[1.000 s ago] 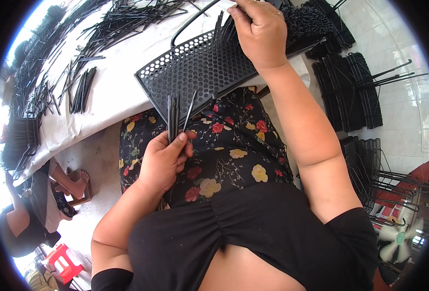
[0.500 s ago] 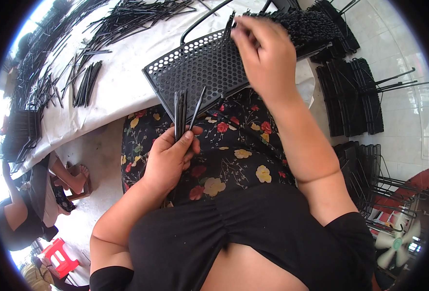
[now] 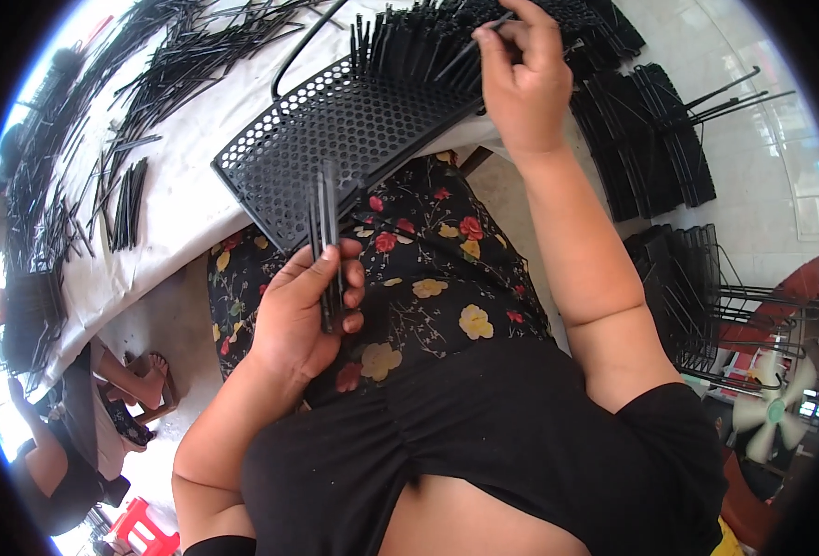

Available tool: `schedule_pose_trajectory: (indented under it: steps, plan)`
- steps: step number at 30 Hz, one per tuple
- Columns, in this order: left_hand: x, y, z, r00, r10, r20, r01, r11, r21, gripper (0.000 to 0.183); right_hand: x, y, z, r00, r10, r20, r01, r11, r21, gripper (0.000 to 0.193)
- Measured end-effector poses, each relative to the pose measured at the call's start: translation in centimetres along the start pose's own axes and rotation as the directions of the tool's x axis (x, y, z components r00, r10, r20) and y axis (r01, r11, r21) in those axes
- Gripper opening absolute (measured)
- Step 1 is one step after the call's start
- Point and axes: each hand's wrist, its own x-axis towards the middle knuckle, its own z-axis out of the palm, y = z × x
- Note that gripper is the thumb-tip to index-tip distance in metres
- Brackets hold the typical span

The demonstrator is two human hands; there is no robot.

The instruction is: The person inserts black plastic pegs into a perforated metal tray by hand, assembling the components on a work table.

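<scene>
A small bundle of thin black strips (image 3: pixel 326 208) stands in my left hand (image 3: pixel 303 292), its fingers and thumb closed round the lower part. The strips reach up in front of the near left part of a black panel (image 3: pixel 326 139) full of round holes. My right hand (image 3: pixel 532 88) is over the panel's far right side, thumb and fingers pinched on one slanting black strip (image 3: pixel 463 54). Its lower end points left toward the panel. Several black strips (image 3: pixel 405 46) stand upright in dense rows along the panel's far right part.
The panel lies on a white-covered table (image 3: pixel 182 208) and overhangs my flowered lap (image 3: pixel 428 269). Loose black strips (image 3: pixel 196 65) lie heaped at the far left. Black racks (image 3: pixel 655 139) with wire legs stand on the right. A fan (image 3: pixel 773 408) is at lower right; a person (image 3: pixel 71 417) sits left.
The whole view has shifted. My right hand has moved rightward relative to the panel and shows a slanting strip. The strip standing apart from the left-hand bundle no longer shows there.
</scene>
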Motion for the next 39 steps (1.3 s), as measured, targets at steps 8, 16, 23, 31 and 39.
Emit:
schedule_pose_trajectory:
  steps: [8,16,23,31,39]
  plan:
    - [0.6,0.1,-1.1,0.999,-0.013,-0.038,0.014,0.999,0.031,0.033,1.4,0.8,0.9,0.865,-0.473,-0.167,0.457,0.881,-0.127,0.035]
    - [0.5,-0.2,-1.0,0.997,0.051,-0.049,-0.048,0.996,0.077,0.026,1.3,-0.4,0.4,0.96,-0.263,-0.093,0.246,0.956,-0.156,0.032]
    - [0.4,-0.7,-1.1,0.987,0.124,-0.101,-0.106,0.979,0.172,0.027,1.5,0.5,0.3,0.941,-0.326,-0.091,0.286,0.91,-0.299,0.03]
    - [0.6,-0.9,-1.7,0.981,0.178,-0.076,-0.158,0.963,0.217,0.021,0.9,-1.3,-0.1,0.906,-0.422,0.026,0.394,0.821,-0.414,0.016]
    - [-0.1,-1.3,-0.9,0.959,0.267,0.101,-0.285,0.885,0.368,0.021,-5.9,-6.9,0.4,0.627,0.3,0.719,-0.724,0.565,0.396,0.023]
